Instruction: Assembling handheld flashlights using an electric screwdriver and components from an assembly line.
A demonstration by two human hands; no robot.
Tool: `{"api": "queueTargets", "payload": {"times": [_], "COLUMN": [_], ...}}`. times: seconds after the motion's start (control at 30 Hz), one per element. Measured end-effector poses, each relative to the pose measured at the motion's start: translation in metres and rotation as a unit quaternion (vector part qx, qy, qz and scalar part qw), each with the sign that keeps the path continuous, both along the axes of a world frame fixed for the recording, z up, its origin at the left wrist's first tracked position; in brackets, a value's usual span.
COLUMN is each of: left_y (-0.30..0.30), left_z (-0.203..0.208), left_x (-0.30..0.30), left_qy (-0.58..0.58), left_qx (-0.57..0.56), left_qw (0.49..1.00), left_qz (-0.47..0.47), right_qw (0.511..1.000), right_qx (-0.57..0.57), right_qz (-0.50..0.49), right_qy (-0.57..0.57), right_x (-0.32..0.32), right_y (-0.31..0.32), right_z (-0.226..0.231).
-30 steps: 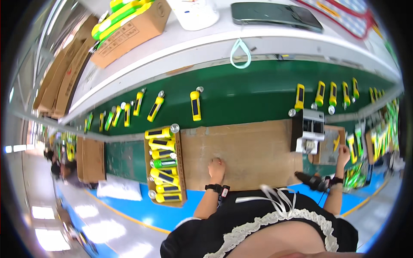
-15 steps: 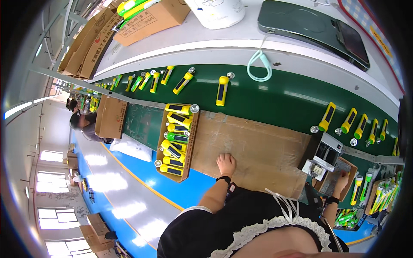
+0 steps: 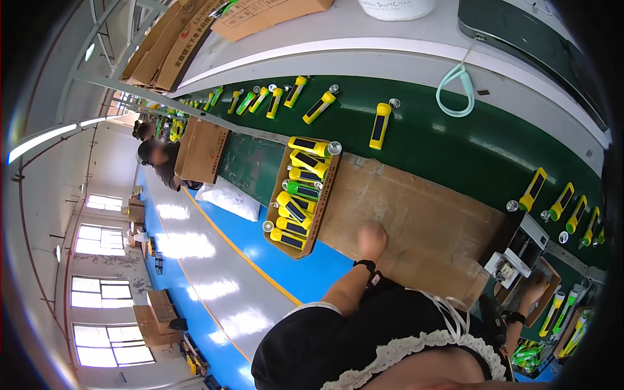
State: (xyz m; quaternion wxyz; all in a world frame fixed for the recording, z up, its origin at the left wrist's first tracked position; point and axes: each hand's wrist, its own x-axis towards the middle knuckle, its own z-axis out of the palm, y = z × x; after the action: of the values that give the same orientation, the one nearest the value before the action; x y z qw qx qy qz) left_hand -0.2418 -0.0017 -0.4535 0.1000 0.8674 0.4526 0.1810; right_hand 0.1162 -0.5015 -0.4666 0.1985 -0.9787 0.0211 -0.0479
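Note:
My left hand [image 3: 372,240] is over the near edge of the brown cardboard sheet [image 3: 416,221] on the bench. It is smeared by motion, so its fingers cannot be made out. At the right, my right hand [image 3: 535,286] reaches into a small open cardboard box [image 3: 551,296], whose contents are hard to see; its fingers are too small and dim to read. Beside that box stands a grey and white bench device [image 3: 510,266]. Left of the sheet, a cardboard tray [image 3: 318,231] holds several yellow flashlights [image 3: 305,159] with dark panels, and one green one.
Along the green belt [image 3: 429,130] lie several more yellow and green flashlights [image 3: 380,127]. Above it, a grey shelf carries a dark green case [image 3: 520,45] and a hanging teal strap [image 3: 455,91]. A large cardboard box [image 3: 205,149] and a co-worker [image 3: 166,162] are at the left.
The view has shifted, so the bench things appear further right and most sit higher. My left hand has gone from sharp to blurred. My right hand is still at the small box.

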Motion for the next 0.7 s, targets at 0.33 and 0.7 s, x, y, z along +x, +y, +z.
{"api": "queueTargets", "payload": {"times": [0.33, 0.7], "left_y": [-0.002, 0.002], "left_z": [0.004, 0.000], "left_x": [-0.012, -0.016], "left_qy": [-0.015, -0.057], "left_qx": [0.009, 0.076], "left_qw": [1.000, 0.992], "left_qz": [0.010, -0.078], "right_qw": [0.999, 0.984], "right_qx": [-0.010, 0.043], "right_qz": [-0.044, 0.076], "right_qy": [0.018, -0.155], "right_x": [0.016, 0.012], "right_y": [0.026, 0.031], "right_z": [0.003, 0.020]}}
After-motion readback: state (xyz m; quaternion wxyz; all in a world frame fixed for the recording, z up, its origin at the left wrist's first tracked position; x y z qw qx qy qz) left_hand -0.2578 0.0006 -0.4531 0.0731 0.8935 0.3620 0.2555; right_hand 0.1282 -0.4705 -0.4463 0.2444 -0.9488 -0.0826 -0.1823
